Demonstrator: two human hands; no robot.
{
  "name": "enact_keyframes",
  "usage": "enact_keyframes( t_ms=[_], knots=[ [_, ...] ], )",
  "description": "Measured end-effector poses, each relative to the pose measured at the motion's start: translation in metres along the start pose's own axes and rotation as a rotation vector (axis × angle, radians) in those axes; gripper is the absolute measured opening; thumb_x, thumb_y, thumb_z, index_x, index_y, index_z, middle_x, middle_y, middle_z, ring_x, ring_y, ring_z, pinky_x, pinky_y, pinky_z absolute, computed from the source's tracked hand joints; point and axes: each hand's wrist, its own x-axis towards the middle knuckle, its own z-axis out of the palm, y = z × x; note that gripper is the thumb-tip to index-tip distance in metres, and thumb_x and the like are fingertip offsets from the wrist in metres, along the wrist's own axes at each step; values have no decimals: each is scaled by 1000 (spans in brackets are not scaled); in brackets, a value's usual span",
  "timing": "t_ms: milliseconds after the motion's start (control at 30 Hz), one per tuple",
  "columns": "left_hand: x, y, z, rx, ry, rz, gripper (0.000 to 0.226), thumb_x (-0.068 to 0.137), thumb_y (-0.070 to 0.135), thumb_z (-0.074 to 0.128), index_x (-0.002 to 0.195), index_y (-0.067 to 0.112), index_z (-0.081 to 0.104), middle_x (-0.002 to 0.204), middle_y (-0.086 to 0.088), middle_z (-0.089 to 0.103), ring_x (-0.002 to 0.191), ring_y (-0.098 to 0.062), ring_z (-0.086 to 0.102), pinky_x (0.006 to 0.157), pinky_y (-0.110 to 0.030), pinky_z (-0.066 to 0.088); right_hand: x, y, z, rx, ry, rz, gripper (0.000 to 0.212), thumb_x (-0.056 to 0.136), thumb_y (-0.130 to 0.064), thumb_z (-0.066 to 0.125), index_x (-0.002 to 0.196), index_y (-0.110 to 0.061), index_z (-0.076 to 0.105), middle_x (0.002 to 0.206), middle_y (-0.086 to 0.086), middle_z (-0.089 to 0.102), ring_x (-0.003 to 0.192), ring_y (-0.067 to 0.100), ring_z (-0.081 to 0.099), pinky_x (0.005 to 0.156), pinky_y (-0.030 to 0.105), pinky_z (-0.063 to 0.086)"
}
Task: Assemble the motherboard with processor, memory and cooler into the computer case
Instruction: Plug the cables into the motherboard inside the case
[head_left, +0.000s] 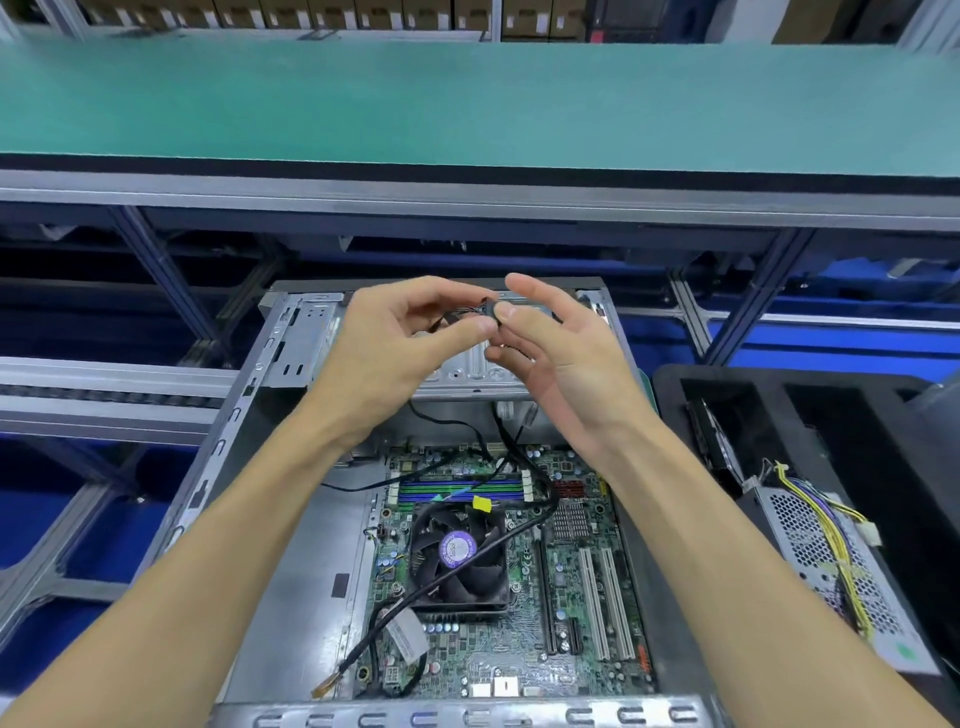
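The open grey computer case (291, 597) lies flat in front of me. Inside it sits the green motherboard (519, 644) with its black cooler fan (460, 556) and memory slots (460, 491). Above the case's drive bay, my left hand (400, 348) and my right hand (556, 353) are raised together. Both pinch a small black cable connector (491, 312) between thumb and fingertips. Its thin wires run behind my left fingers. Black cables (519, 452) trail from the drive bay down across the board.
A black foam tray (670, 384) at the right holds a perforated metal power supply (810, 551) with yellow wires. A green-topped shelf (467, 104) runs across above. A loose black cable with a label (405, 631) lies over the board's lower left. Blue bins sit under the frames.
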Motion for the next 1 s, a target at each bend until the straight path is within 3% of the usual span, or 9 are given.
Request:
enact_keyframes(
  t_ms=[133, 267, 333, 433, 500, 600, 667, 767, 1000],
  knots=[
    [-1, 1, 1, 10, -13, 11, 14, 86, 12, 75, 100, 11, 75, 93, 3, 76, 74, -4, 65, 64, -9, 44, -3, -5, 2, -166, 91, -62, 21, 97, -6, 62, 119, -7, 62, 79, 4, 70, 69, 16, 64, 69, 29, 57],
    [-9, -4, 14, 168, -102, 8, 11, 82, 16, 78, 88, 25, 75, 86, 7, 74, 76, -25, 64, 66, -26, 49, -9, -18, -12, -298, 454, -180, 16, 101, -8, 53, 104, -6, 69, 79, 5, 68, 71, 13, 64, 68, 29, 57],
    [-16, -13, 26, 303, -227, -29, 9, 81, 21, 78, 87, 27, 74, 77, 14, 70, 62, -15, 58, 60, -27, 46, -17, -27, -28, -418, 536, -213, 18, 99, -9, 55, 102, -12, 72, 85, 0, 72, 78, 10, 66, 72, 27, 57],
    [-25, -27, 46, 471, -408, -75, 11, 82, 33, 73, 91, 29, 74, 74, 22, 66, 65, 4, 56, 70, -24, 50, -36, -31, -53, -790, 494, -189, 20, 98, -17, 58, 108, -28, 71, 104, -14, 72, 102, 3, 66, 88, 26, 53],
    [-26, -37, 61, 612, -501, -70, 17, 83, 37, 69, 98, 30, 73, 87, 20, 68, 81, -1, 61, 81, -29, 53, -47, -24, -66, -913, 425, -94, 27, 99, -18, 58, 120, -35, 64, 119, -19, 66, 115, 0, 59, 96, 19, 46],
    [-22, -55, 85, 828, -601, -52, 20, 86, 33, 64, 103, 24, 70, 98, 6, 71, 92, -18, 65, 81, -37, 56, -58, -5, -77, -823, 330, 37, 38, 104, -20, 54, 137, -40, 51, 128, -23, 57, 119, -10, 53, 87, 4, 42],
    [-17, -68, 97, 893, -611, -29, 18, 87, 29, 62, 100, 18, 69, 95, -1, 71, 90, -23, 66, 77, -40, 57, -62, 5, -81, -761, 334, 56, 44, 105, -25, 52, 146, -37, 44, 135, -18, 55, 121, -10, 52, 94, 10, 44],
    [-6, -86, 110, 924, -549, -23, 15, 89, 29, 62, 94, 14, 65, 90, -4, 70, 83, -28, 66, 69, -38, 55, -60, 8, -85, -738, 359, 33, 36, 104, -27, 54, 138, -40, 49, 136, -20, 57, 120, -11, 53, 104, 22, 42],
    [9, -115, 143, 888, -570, -14, 23, 91, 32, 57, 104, 13, 55, 113, -10, 61, 100, -33, 61, 71, -34, 43, -59, 12, -91, -661, 356, 8, 37, 103, -24, 57, 138, -35, 55, 129, -22, 62, 111, -16, 57, 84, 4, 45]
  ],
)
